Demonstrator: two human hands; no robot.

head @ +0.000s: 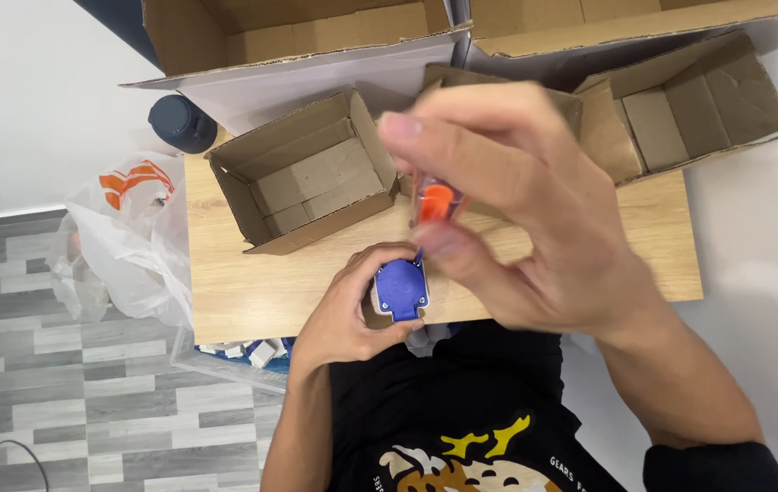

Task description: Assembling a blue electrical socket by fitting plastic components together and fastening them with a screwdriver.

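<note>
Blue plastic socket (399, 290) — left hand (350, 314) grips it.

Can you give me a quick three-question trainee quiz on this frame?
1. True or false: the left hand holds the small blue and white plastic part over the near edge of the light wooden table.
2. What does the right hand grip between thumb and fingers?
A. a black round container
B. a tool with an orange handle
C. a white plastic bag
3. Fill in: the open brown cardboard box beyond the left hand holds ____ cardboard blocks.

Key
1. True.
2. B: the orange-handled tool points down at the blue part.
3. Pale; they lie flat on the box floor.
</note>
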